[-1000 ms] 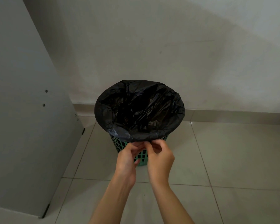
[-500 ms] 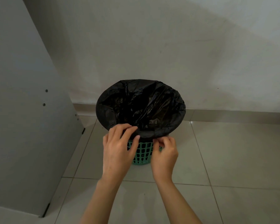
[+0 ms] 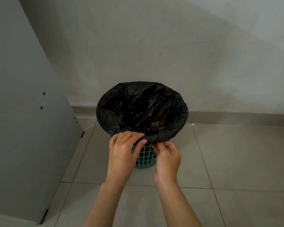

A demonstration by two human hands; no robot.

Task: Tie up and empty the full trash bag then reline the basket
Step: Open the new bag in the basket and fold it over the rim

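On tile floor [image 3: 236,153], left hand [image 3: 123,151] and right hand [image 3: 168,158] grip liner [image 3: 143,108] covering basket [image 3: 144,158] rim.

Dim, soft light; broad shadow across the wall [image 3: 154,46]; wide-angle bending at edges.

Black trash bag [image 3: 143,110] lines green lattice basket [image 3: 144,158], mouth open, rim folded over basket top; basket upright on tiled floor [image 3: 236,158] near wall.

Basket [image 3: 144,158] rim hidden under bag [image 3: 142,108] — forearms [image 3: 105,202] cut off below.
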